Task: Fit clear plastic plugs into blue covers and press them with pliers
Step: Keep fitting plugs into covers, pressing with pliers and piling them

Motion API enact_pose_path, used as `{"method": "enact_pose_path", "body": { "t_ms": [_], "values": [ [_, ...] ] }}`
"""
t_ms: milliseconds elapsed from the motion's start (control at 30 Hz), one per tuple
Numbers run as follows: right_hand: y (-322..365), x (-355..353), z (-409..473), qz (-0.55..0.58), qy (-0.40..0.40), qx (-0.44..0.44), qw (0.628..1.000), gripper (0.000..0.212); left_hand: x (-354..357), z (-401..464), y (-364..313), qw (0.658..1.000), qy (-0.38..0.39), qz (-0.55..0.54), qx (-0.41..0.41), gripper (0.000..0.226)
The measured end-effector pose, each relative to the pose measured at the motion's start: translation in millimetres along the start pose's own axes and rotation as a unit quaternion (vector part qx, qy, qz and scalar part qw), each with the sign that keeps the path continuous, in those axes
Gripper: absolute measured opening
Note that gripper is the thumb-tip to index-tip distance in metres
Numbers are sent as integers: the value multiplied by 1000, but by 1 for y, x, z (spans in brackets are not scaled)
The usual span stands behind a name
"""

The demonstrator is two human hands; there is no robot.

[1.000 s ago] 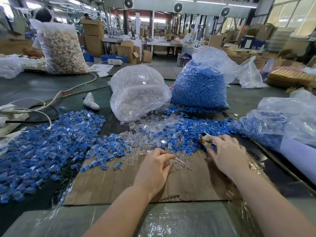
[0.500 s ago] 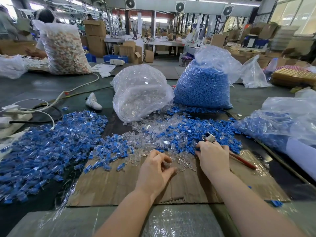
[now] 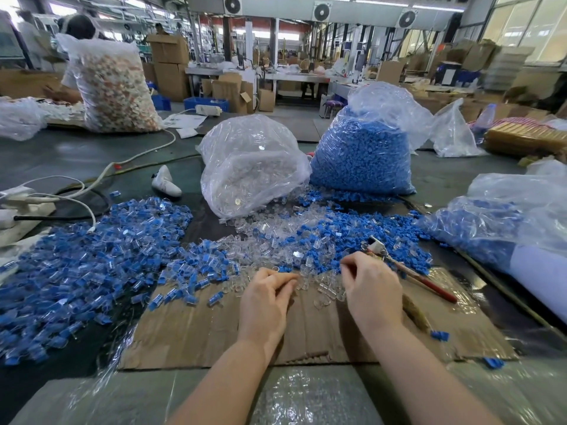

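Note:
Loose clear plugs (image 3: 273, 240) and blue covers (image 3: 340, 233) lie mixed at the far edge of a cardboard sheet (image 3: 196, 329). My left hand (image 3: 267, 299) rests on the cardboard with its fingers curled, pinching a clear plug at the pile's near edge. My right hand (image 3: 372, 289) is beside it, fingers curled down into the pieces; what they hold is hidden. The red-handled pliers (image 3: 414, 273) lie free on the cardboard just right of my right hand. A big heap of fitted blue-and-clear pieces (image 3: 92, 259) spreads to the left.
Behind the loose pieces stand a bag of clear plugs (image 3: 251, 170) and a bag of blue covers (image 3: 362, 154). Another bag with blue parts (image 3: 506, 219) lies at the right. White cables (image 3: 61, 191) and a power strip sit at the left. A person works behind a sack (image 3: 113, 84).
My right hand has let go of the pliers, which now lie on the cardboard, and has moved left to the pile. My left hand stays at the clear plugs.

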State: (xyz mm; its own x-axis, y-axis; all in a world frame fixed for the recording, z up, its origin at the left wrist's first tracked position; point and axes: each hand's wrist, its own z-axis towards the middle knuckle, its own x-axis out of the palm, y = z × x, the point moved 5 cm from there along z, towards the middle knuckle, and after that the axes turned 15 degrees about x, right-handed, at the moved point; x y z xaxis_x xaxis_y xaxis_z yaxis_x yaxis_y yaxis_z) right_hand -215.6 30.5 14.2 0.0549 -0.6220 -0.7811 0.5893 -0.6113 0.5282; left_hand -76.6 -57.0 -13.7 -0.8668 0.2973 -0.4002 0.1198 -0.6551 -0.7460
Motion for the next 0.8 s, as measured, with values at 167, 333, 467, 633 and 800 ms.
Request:
{"method": "enact_pose_path", "body": {
  "t_ms": [167, 333, 467, 633, 800],
  "values": [
    [8, 11, -27, 34, 26, -4, 999, 10, 1, -2, 12, 996, -8, -68, -64, 21],
    [7, 12, -37, 64, 13, -14, 998, 6, 1, -1, 12, 995, 4, -68, -67, 29],
    [11, 10, -42, 66, 5, -39, 997, 8, 0, 0, 10, 996, 8, -66, -52, 28],
    [12, 9, -45, 77, 14, -59, 995, 10, 0, 1, 10, 996, 26, -77, -49, 19],
    [12, 11, -44, 76, 20, -56, 995, 11, 2, -1, 10, 991, 36, -115, -62, 20]
  ]
}}
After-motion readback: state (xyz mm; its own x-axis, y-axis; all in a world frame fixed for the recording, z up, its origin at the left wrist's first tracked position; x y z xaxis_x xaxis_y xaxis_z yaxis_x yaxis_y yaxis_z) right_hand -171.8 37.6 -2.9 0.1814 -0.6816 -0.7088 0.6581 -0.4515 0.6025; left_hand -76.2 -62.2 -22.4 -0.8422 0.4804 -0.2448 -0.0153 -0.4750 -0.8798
